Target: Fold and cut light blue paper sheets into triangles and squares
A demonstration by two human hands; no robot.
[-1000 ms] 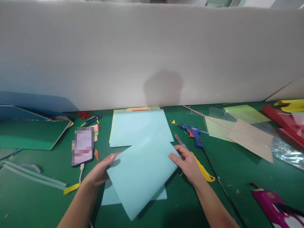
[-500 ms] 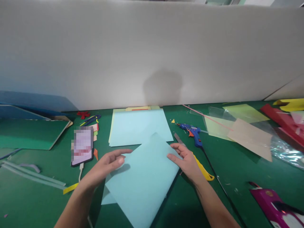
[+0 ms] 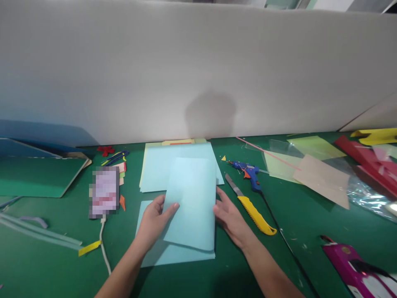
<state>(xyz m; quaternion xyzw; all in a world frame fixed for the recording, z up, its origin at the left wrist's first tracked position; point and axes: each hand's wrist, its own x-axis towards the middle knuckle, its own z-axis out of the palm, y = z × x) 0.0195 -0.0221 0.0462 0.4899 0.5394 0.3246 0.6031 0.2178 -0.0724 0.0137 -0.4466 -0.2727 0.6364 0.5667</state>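
A light blue sheet of paper [image 3: 192, 198] is held upright-oriented and raised above the table, its lower right edge curling. My left hand [image 3: 155, 221] grips its left edge, thumb on top and fingers behind. At the right edge, my right hand [image 3: 231, 217] has its thumb and fingertips on the paper in a loose hold. Beneath lies another light blue sheet [image 3: 180, 254], partly covered. Beyond it, a stack of paper [image 3: 155, 169] with blue on top and yellowish edges sits near the wall; the held sheet overlaps it.
Right of my hands lie a yellow-handled knife [image 3: 254, 213] with its blade bare and a blue glue gun [image 3: 252, 176] with a black cord. A phone [image 3: 105, 192] on a white cable is at left. A magenta device [image 3: 344, 265] sits at lower right.
The held blue sheet has turned from a diamond slant to nearly straight and moved away from me, over the stack. My left hand now grips its edge. The yellow knife is fully uncovered.
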